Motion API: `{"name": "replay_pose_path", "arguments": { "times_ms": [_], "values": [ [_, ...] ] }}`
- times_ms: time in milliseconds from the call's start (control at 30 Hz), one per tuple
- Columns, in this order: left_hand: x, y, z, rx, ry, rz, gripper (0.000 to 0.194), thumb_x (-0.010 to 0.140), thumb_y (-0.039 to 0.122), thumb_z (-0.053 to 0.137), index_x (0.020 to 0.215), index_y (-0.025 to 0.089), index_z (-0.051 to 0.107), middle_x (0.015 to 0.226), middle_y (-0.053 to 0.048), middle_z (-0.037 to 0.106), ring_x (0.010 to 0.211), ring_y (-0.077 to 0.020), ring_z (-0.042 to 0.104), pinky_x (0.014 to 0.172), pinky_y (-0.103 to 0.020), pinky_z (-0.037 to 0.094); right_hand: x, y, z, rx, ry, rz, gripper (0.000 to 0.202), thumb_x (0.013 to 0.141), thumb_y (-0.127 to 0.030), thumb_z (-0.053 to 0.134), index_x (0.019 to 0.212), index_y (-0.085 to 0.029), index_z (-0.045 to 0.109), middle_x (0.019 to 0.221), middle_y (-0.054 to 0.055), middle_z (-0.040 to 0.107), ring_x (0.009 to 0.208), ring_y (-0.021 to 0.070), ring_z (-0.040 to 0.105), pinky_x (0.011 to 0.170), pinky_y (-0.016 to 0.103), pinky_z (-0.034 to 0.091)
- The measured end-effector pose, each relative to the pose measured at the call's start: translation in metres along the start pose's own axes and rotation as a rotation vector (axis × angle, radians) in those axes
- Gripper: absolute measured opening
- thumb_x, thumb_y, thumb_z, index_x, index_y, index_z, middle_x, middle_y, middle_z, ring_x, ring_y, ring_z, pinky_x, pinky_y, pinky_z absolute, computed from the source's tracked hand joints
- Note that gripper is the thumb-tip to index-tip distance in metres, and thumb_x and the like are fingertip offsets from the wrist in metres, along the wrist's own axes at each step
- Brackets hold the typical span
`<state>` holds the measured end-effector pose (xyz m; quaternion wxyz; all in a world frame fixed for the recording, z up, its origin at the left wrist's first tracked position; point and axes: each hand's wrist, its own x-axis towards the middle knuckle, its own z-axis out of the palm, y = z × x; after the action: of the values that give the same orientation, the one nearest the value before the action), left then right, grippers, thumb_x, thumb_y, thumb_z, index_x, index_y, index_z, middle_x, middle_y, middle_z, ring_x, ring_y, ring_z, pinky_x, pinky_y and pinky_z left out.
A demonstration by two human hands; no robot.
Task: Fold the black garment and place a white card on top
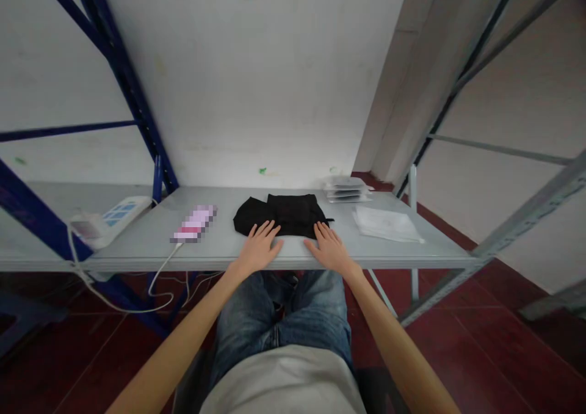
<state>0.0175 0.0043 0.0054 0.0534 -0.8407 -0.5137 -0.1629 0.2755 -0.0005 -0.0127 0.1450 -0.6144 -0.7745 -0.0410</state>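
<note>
A folded black garment lies on the grey metal shelf straight ahead of me. My left hand rests flat on the shelf, fingers spread, with its fingertips touching the garment's near left edge. My right hand lies flat as well, its fingertips at the garment's near right edge. Neither hand holds anything. My arms reach forward over my jeans-clad legs.
A phone on a white charging cable lies left of the garment. A white power strip sits further left. Stacked clear packets and a flat plastic bag lie to the right. Blue and grey rack posts flank the shelf.
</note>
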Motion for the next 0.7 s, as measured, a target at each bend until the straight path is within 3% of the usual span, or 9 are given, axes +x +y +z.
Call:
{"name": "replay_pose_path", "arguments": {
  "times_ms": [700],
  "values": [
    [-0.0004, 0.0014, -0.0005, -0.005, 0.011, -0.005, 0.057, 0.107, 0.048, 0.035, 0.154, 0.020, 0.051, 0.166, -0.011, 0.042, 0.157, -0.0273, 0.034, 0.130, -0.054, 0.024, -0.0003, -0.0009, -0.0026, 0.010, -0.009, 0.001, 0.081, 0.106, -0.060, 0.026, 0.160, -0.002, 0.038, 0.168, 0.020, 0.034, 0.158, 0.0311, 0.029, 0.128, 0.046, 0.025]
  ]
}}
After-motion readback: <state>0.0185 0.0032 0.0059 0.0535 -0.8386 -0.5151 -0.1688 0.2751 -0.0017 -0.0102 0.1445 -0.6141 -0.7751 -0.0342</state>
